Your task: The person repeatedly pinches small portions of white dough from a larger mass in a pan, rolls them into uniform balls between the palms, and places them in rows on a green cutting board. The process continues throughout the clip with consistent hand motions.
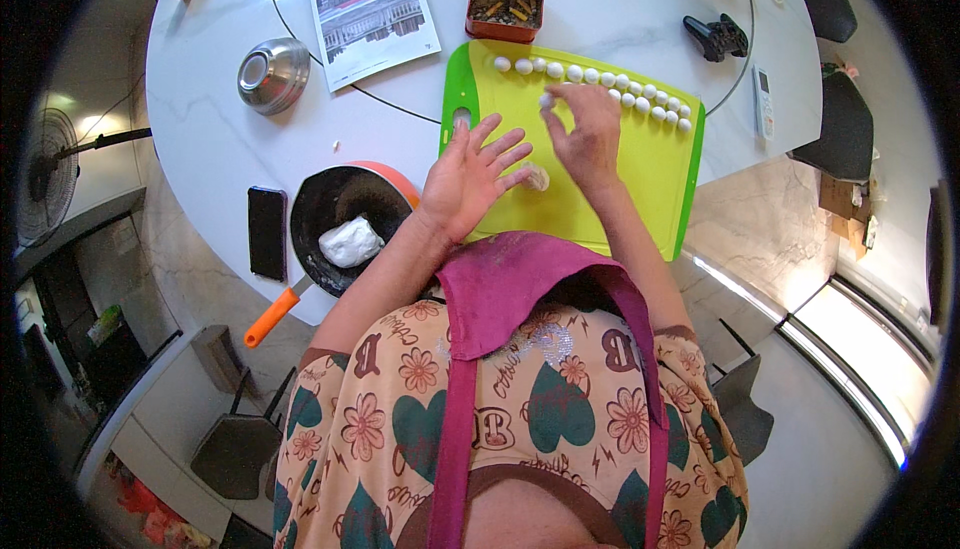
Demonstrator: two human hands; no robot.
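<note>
My right hand (588,131) is over the far part of a yellow-green cutting board (610,204). Thumb and fingers pinch a small white dough ball (546,101), just short of the lined-up balls. Several such balls (591,76) lie in two rows along the board's far edge; the hand hides part of the nearer row. My left hand (466,185) is palm up above the board's left side, fingers spread, holding nothing. By its fingertips a small pale dough piece (537,178) rests on the board. A larger white dough lump (351,242) sits in a dark frying pan (318,207) to the left.
Beside the pan lies a black phone (267,233); the pan's orange handle (271,317) juts past the table edge. Farther off are a metal bowl (273,76), a printed sheet (374,11), a red square tin (506,4), a game controller (716,39) and a white remote (764,104).
</note>
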